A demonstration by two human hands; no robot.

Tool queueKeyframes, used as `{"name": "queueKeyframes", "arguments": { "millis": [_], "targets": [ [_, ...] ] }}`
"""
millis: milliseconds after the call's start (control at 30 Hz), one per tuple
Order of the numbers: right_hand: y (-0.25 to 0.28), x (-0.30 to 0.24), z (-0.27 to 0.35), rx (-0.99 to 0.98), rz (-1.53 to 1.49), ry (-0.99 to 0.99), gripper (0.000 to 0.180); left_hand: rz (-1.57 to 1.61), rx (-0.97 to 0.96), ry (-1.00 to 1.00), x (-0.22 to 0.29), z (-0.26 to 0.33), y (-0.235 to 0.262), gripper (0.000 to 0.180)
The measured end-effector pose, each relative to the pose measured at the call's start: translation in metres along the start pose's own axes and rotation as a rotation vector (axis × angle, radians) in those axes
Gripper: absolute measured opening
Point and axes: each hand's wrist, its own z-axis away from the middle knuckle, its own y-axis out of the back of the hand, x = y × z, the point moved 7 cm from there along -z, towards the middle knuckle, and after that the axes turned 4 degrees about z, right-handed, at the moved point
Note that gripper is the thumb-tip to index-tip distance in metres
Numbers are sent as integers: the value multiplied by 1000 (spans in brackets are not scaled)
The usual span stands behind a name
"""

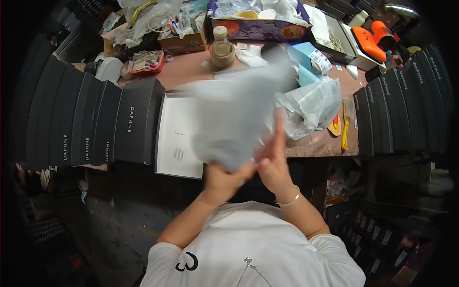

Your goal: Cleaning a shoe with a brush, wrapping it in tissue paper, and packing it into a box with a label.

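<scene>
A whitish translucent bag (229,110), smeared by motion, is held up in front of me over the table edge. My left hand (224,182) is closed on its lower end, fingers curled round it. Beside the bag's lower right side is my right hand (276,165), with its fingers stretched upward; whether it touches the bag is hard to tell. To the left, partly behind the bag, lies an open shoe-box part (179,138) with a white inside. A second crumpled translucent bag (313,107) rests on the table to the right.
Dark shoe boxes stand in rows at the left (136,119) and right (420,100). A yellow-handled brush (346,126) lies right. Toward the back are a bottle-like jar (222,51), a red tray (147,62), a purple carton (260,29) and an orange tape dispenser (368,44).
</scene>
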Motion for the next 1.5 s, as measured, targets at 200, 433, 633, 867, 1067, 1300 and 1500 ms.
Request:
{"name": "queueKeyframes", "arguments": {
  "millis": [200, 433, 633, 867, 1067, 1300, 1500],
  "targets": [
    [189, -57, 41, 483, 16, -90, 56, 207, 77, 651, -132, -78, -37, 66],
    [257, -59, 97, 747, 125, -51, 70, 202, -57, 299, -51, -146, 22, 22],
    [226, -14, 53, 479, -3, -105, 66, 260, -113, 427, -39, -138, 96, 33],
    [96, 26, -33, -59, 160, -578, 54, 29, 74, 244, -25, -110, 187, 30],
    [49, 144, -27, -633, 1386, -481, 65, -344, 227, 57, -12, -102, 234, 27],
    [77, 81, -59, -459, 2124, 91, 42, -1058, 273, -420, 82, -71, 135, 47],
    [84, 108, -74, -409, 2172, 154, 17, -1328, -1017, -458, -68, -68, -84, 27]
  ]
}}
